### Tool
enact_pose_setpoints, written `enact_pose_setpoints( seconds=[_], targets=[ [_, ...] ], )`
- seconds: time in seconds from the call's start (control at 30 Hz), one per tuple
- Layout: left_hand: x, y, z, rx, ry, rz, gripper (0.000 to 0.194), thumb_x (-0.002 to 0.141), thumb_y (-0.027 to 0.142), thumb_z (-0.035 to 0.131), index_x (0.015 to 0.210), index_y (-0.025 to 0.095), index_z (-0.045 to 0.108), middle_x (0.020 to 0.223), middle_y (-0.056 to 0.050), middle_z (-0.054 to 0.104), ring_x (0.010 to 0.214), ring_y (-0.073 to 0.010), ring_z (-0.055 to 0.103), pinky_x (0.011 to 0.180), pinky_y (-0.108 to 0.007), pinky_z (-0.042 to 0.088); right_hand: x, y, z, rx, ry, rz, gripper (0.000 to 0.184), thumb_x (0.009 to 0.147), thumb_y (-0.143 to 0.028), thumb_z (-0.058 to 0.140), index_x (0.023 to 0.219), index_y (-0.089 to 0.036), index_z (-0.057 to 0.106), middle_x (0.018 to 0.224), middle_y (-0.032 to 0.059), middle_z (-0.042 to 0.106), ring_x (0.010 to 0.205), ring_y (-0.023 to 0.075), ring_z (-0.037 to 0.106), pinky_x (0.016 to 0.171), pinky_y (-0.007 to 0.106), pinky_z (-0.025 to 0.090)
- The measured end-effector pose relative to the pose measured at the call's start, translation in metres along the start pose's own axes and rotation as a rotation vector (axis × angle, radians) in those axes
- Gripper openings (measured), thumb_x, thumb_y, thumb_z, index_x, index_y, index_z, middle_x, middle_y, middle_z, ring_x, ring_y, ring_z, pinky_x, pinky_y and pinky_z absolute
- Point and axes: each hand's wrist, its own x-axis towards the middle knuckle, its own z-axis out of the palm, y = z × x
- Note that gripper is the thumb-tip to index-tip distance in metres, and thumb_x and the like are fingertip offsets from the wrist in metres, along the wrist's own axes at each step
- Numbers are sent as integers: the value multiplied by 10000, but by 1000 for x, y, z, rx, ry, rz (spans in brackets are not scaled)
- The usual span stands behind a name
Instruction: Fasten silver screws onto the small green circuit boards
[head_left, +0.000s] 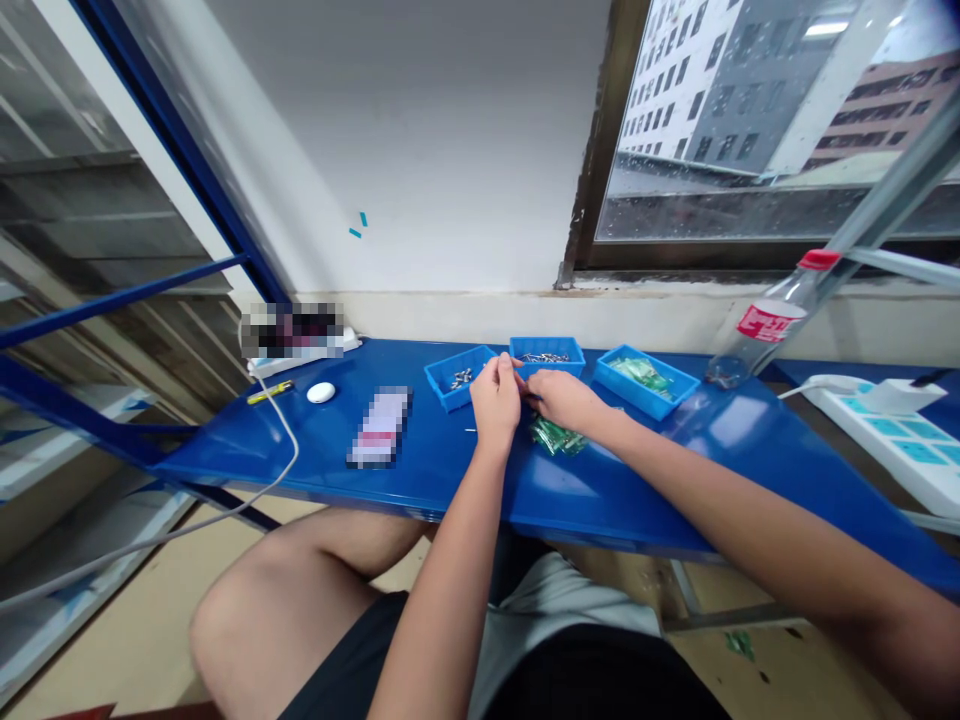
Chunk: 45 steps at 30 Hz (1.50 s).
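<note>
My left hand [496, 400] and my right hand [562, 398] meet above the blue table [427, 440], fingertips almost touching. Both are closed in a pinch; whatever lies between the fingers is too small and hidden to name. Under my right hand is a loose pile of green and clear small packets [559, 437]. Behind my hands stand three blue bins: the left bin [436, 388] holds small metal parts [461, 378], the middle bin [566, 369] has more metal pieces, and the right bin [636, 397] contains green and clear packets [643, 374].
A blurred-out phone [380, 428], a white oval object [321, 392] and a yellow cutter [270, 392] lie to the left. A white cable [289, 450] hangs over the table edge. At right are a plastic bottle [769, 320] and a white power strip [892, 435].
</note>
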Motion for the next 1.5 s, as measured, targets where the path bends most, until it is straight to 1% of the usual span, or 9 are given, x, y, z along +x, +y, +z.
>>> enact_pose_setpoints(
  seconds=[0.13, 0.23, 0.4, 0.57, 0.73, 0.97, 1.13, 1.27, 1.5],
  targets=[
    [-1, 1, 1, 82, -18, 3, 327, 1039, 398, 489, 893, 190, 695, 780, -29, 728, 732, -162, 669, 741, -253, 495, -6, 2, -8, 203, 251, 10, 248, 872, -62, 581, 1037, -179, 725, 991, 91, 739, 923, 238, 690, 870, 362, 555],
    [0, -2, 4, 80, -51, -20, 224, 1011, 328, 547, 931, 190, 704, 869, -45, 774, 783, -173, 708, 783, -266, 529, -17, 2, -17, 430, 407, 83, 211, 894, -148, 611, 1054, -206, 736, 1042, 76, 725, 873, 208, 706, 837, 358, 601],
    [-1, -10, 11, 28, -300, -42, 222, 999, 264, 535, 1051, 189, 737, 941, -59, 804, 768, -185, 753, 761, -290, 583, -36, 3, -21, 590, 514, 207, 191, 903, -296, 674, 1046, -229, 782, 1033, 74, 739, 871, 216, 706, 810, 373, 607],
    [-5, -12, 15, 42, -427, 31, 301, 908, 157, 611, 1175, 184, 747, 1039, -66, 810, 906, -202, 772, 848, -297, 613, -41, 7, -13, 722, 538, 313, 267, 871, -440, 739, 1004, -216, 802, 1003, 86, 770, 889, 234, 715, 801, 374, 596],
    [-6, -7, 14, 57, -439, 67, 274, 909, 160, 632, 1140, 188, 776, 1010, -57, 818, 886, -203, 775, 873, -309, 618, -39, 10, -5, 849, 553, 453, 369, 776, -512, 821, 940, -183, 796, 914, 95, 805, 801, 252, 741, 770, 383, 618],
    [-2, -9, 10, 101, -294, 145, 220, 914, 164, 659, 1063, 221, 810, 1126, -72, 800, 1065, -241, 748, 1011, -384, 575, -41, 10, -5, 828, 518, 357, 306, 842, -439, 766, 1027, -196, 769, 986, 89, 799, 891, 258, 758, 856, 413, 633],
    [-2, -8, 12, 30, -291, 50, 375, 878, 110, 670, 1240, 197, 721, 1021, -69, 806, 932, -212, 762, 873, -339, 606, -42, 6, -14, 522, 509, 182, 332, 910, -286, 650, 1226, -206, 715, 1002, 82, 761, 851, 226, 718, 817, 397, 616],
    [-2, -9, 13, -79, -295, 14, 429, 905, 203, 701, 1329, 179, 642, 1028, -78, 806, 966, -209, 762, 881, -324, 593, -43, 5, -20, 332, 497, 111, 244, 924, -219, 585, 1102, -208, 751, 995, 88, 738, 839, 229, 686, 809, 400, 584],
    [-6, -13, 13, -40, -402, 0, 350, 973, 476, 615, 1104, 202, 790, 1043, -75, 811, 921, -227, 765, 798, -310, 604, -42, 9, -17, 462, 532, 223, 132, 856, -251, 662, 957, -199, 729, 900, 64, 724, 778, 222, 680, 706, 363, 582]
  ],
)
